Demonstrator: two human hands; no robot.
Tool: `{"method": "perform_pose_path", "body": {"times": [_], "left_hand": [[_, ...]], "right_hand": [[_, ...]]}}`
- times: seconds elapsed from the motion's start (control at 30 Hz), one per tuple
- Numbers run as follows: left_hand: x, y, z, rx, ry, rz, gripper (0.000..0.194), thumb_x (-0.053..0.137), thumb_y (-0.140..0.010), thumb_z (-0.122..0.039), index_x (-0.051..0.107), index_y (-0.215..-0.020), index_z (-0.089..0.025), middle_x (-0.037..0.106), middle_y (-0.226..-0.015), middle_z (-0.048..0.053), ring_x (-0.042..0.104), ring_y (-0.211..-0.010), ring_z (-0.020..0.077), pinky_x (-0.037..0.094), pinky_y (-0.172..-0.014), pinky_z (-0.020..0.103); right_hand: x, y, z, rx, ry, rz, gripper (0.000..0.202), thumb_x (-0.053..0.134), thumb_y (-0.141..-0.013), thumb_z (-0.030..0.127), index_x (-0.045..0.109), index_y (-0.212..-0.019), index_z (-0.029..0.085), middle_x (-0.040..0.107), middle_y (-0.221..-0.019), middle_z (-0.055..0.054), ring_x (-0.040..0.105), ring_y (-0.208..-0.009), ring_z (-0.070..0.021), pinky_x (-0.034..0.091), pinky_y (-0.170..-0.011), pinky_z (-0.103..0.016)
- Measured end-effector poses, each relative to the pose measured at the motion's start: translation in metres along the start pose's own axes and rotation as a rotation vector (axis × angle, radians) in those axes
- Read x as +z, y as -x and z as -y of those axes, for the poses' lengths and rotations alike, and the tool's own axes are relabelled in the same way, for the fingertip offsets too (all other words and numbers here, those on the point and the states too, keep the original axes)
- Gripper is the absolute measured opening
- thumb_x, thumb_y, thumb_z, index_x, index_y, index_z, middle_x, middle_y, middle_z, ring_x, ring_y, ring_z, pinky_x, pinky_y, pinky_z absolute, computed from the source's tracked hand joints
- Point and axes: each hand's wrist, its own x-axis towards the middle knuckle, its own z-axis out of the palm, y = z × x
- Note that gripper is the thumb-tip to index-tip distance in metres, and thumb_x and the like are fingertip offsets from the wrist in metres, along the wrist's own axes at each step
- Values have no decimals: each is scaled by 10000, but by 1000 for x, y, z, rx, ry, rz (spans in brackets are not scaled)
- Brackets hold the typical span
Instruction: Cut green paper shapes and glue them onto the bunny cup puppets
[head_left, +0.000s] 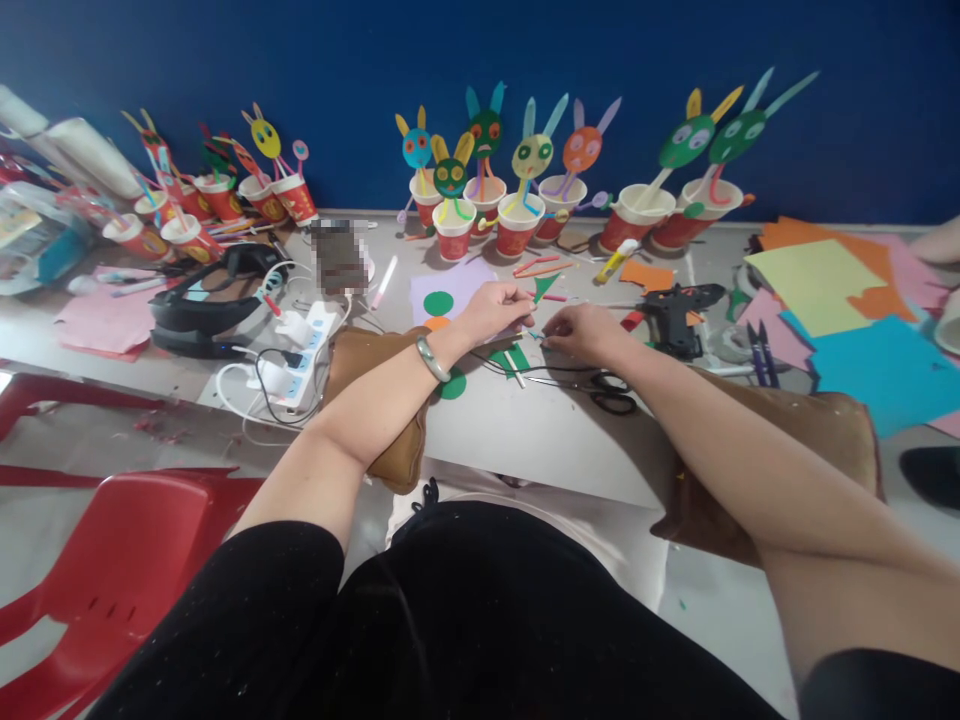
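Head view: both hands are held near each other over the table [487,440].
Left hand [499,310]: fingers are curled toward the thumb; whether anything is clamped cannot be told.
Right hand [581,335]: fingers are bent toward the tabletop, just apart from the left; its grip cannot be told either.
Green scrap [546,287]: thin and pointed, seen just beyond the left fingertips.
Green paper [501,361]: flat and angular, crossed by a white strip [516,372], laid just below the hands.
Discs [439,303]: round, green and orange, laid on and near a purple sheet [480,272].
Cups [454,246]: red, pale-rimmed, topped by flat, eared heads [532,157].
Wall [300,60]: deep blue, lined by the cups.
Front edge: overlapped by soft brown cushions [390,440] on both sides, pale tabletop being left between.
Reach: bounded by cups behind, scissors [592,389] below and a black tool [679,318] at right.
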Motion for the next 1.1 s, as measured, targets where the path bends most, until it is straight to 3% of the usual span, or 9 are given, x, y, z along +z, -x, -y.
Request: {"method": "perform_pose_path", "body": {"times": [0.13,0.33,0.47,0.6,0.73,0.9,1.1], "left_hand": [[1,2,-3,2,22,-13,217,601,-1009,-10,615,-819,-113,641,-578,-51,560,-501,27,440,-617,202],[3,7,-9,-13,28,-26,219,593,-1002,12,618,-825,-113,638,-559,-54,524,-469,25,437,-609,204],[3,5,-8,2,9,-33,231,594,-1007,9,615,-812,-113,641,-558,-51,536,-473,24,426,-598,199],[2,3,-6,24,-20,-33,222,607,-1006,-7,622,-812,-113,649,-568,-48,533,-468,28,430,-599,206],[0,2,-5,37,-4,-34,232,605,-1001,-5,620,-798,-117,641,-572,-56,541,-477,22,431,-607,199],[-1,2,-2,55,-12,-40,232,616,-995,-12,620,-789,-119,636,-576,-58,553,-493,26,440,-611,198],[-1,1,-1,64,-27,-38,221,615,-993,-10,634,-800,-116,645,-592,-55,544,-501,25,435,-610,197]], "right_hand": [[-4,-1,7,4,146,103,186,714,-867,213,871,-962,181,847,-865,-94,774,-858,-239,531,-720,-273],[-11,6,17,13,217,118,223,665,-911,183,854,-1023,144,855,-1025,-151,774,-947,-258,511,-783,-287],[-22,9,14,-20,143,117,231,607,-969,205,815,-1029,126,834,-889,-117,740,-818,-210,484,-737,-268],[-22,10,13,-41,-50,126,141,651,-914,189,788,-900,158,753,-676,-32,674,-646,-173,482,-680,-261],[-12,7,16,-90,-134,146,123,693,-877,174,809,-915,186,776,-716,-18,677,-645,-169,494,-682,-262],[-5,2,21,-206,46,175,209,675,-869,129,836,-990,186,850,-931,-65,733,-823,-197,500,-769,-262],[-2,5,27,-245,246,173,214,620,-904,165,824,-968,191,841,-927,-100,748,-857,-232,493,-773,-277]]}}
